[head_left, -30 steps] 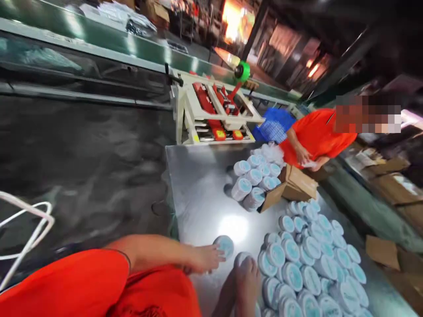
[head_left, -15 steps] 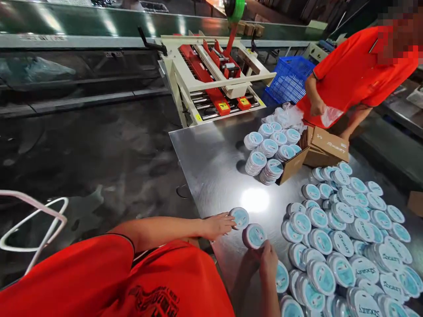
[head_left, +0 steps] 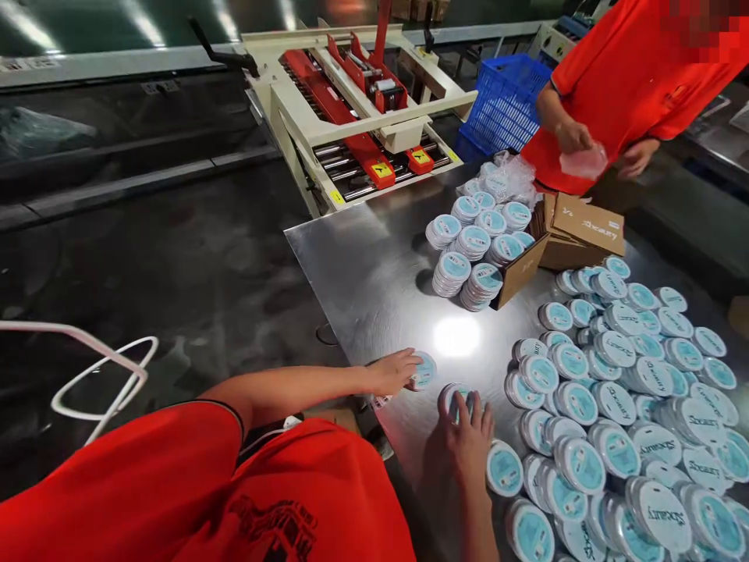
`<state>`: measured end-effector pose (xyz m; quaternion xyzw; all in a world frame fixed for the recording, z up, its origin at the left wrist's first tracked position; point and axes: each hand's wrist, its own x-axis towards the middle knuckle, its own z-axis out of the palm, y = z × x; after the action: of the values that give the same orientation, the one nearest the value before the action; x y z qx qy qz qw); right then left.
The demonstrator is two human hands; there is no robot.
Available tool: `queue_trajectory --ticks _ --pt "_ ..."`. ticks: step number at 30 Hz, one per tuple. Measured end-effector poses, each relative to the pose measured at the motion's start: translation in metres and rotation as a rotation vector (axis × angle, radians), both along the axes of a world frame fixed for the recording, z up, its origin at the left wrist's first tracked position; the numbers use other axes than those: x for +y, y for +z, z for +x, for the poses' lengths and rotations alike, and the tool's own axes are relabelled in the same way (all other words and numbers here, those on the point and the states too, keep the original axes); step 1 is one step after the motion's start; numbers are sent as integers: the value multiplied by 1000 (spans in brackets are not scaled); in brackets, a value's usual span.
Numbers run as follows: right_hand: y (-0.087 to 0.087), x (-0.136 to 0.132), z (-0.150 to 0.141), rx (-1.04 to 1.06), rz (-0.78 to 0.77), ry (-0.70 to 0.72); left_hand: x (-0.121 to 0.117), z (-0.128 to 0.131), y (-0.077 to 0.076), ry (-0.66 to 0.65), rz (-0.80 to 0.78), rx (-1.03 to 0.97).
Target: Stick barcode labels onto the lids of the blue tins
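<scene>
My left hand [head_left: 395, 372] curves around the left edge of a flat round container [head_left: 424, 372], white with a light-blue label, near the metal table's left edge. Spread apart, the fingers of my right hand [head_left: 473, 435] lie over a second round container [head_left: 449, 398], covering part of its label. A gap separates the two containers. Just right of my right wrist lies another round container [head_left: 504, 468]. Beyond it a large mass of such containers [head_left: 579, 402] covers the table's right side, some label up, others showing white faces with dark lettering.
Several neat stacks [head_left: 471, 242] stand farther back beside a cardboard divider [head_left: 520, 272] and folded cartons [head_left: 588, 226]. Across the table a co-worker's hand [head_left: 576, 139] holds a clear plastic bag [head_left: 583, 162]. A roller machine [head_left: 363, 117] and blue crate [head_left: 506, 101] stand behind.
My right hand has gone from pinching the second container's edge to spreading its fingers over the top, and that container sits lower. My left hand reaches farther over its container. The view has shifted.
</scene>
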<state>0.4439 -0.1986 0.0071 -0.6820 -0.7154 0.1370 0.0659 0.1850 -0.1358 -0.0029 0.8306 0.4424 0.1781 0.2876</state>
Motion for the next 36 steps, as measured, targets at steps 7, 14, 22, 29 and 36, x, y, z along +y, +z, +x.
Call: queue_trajectory --ticks 7,14,22,29,36 --pt "-3 15 -12 -33 29 -137 -35 10 0 -23 -12 156" --pt "-8 12 -8 5 -81 150 -12 -1 -12 -221 1 111" --pt "-15 -17 -9 139 29 -280 26 -3 -18 -379 29 16" --pt "-15 -9 0 233 -21 -152 38 11 -16 -419 66 16" --pt "5 -45 46 -77 91 -324 9 22 13 -293 16 -79"
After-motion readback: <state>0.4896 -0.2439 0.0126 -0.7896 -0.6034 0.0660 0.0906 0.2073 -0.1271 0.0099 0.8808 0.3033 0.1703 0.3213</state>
